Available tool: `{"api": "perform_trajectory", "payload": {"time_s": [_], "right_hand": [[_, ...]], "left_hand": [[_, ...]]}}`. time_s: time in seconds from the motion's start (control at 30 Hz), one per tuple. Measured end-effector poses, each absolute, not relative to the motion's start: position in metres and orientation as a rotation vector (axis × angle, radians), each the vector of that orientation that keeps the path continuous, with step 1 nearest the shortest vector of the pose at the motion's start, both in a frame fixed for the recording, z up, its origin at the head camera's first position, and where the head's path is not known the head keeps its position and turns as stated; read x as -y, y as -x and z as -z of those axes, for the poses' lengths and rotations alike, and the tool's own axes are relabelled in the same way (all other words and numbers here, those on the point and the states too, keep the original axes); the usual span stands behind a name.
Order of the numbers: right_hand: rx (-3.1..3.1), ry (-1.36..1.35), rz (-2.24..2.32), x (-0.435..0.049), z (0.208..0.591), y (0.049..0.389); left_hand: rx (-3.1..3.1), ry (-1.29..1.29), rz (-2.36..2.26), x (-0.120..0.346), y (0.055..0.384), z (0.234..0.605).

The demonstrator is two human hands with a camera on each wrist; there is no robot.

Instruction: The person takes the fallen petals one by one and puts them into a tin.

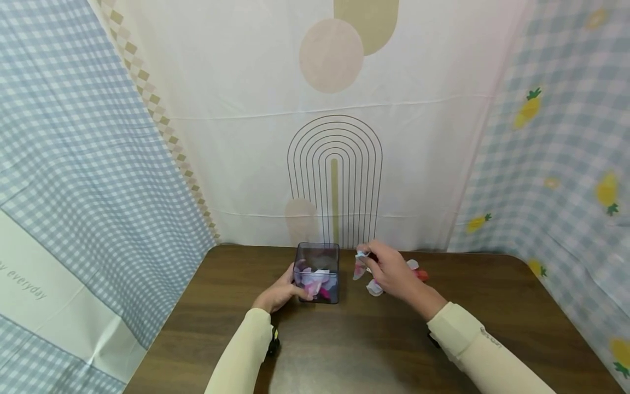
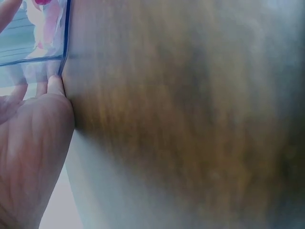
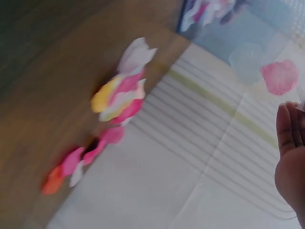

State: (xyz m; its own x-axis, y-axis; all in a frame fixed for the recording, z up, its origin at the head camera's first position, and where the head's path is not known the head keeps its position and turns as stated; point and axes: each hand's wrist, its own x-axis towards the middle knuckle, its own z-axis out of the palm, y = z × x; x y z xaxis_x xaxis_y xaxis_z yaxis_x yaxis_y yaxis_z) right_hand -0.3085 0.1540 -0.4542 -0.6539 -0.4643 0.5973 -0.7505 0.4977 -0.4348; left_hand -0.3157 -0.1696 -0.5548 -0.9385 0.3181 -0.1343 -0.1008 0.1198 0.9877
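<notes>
A clear, dark-tinted plastic box (image 1: 319,257) stands on the table with white, pink and lilac petals (image 1: 315,282) in it. My left hand (image 1: 279,293) grips the box at its left side, thumb across the near face; the left wrist view shows its fingers by the box edge (image 2: 65,38). To the right of the box, my right hand (image 1: 391,271) pinches a few petals (image 1: 361,267) above the table. In the right wrist view, a pink petal (image 3: 280,77) and a pale one (image 3: 247,62) hang beyond its fingertips.
Loose petals in pink, white, yellow and orange (image 3: 126,93) lie on the brown wooden table (image 1: 339,350), near its back edge and partly behind my right hand. A printed white cloth (image 1: 236,164) hangs right behind the table, with checked cloths at both sides.
</notes>
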Motion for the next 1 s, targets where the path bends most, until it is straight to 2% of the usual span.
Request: {"api": "perform_trajectory", "payload": {"time_s": [0.57, 1.0], "right_hand": [[2.327, -1.085, -0.954, -0.089, 0.416, 0.318], [2.358, -1.117, -0.977, -0.071, 0.416, 0.321]], "left_hand": [[-2.090, -0.183, -1.892, 0.170, 0.316, 0.556], [-2.123, -0.159, -1.900, 0.170, 0.313, 0.553]]}}
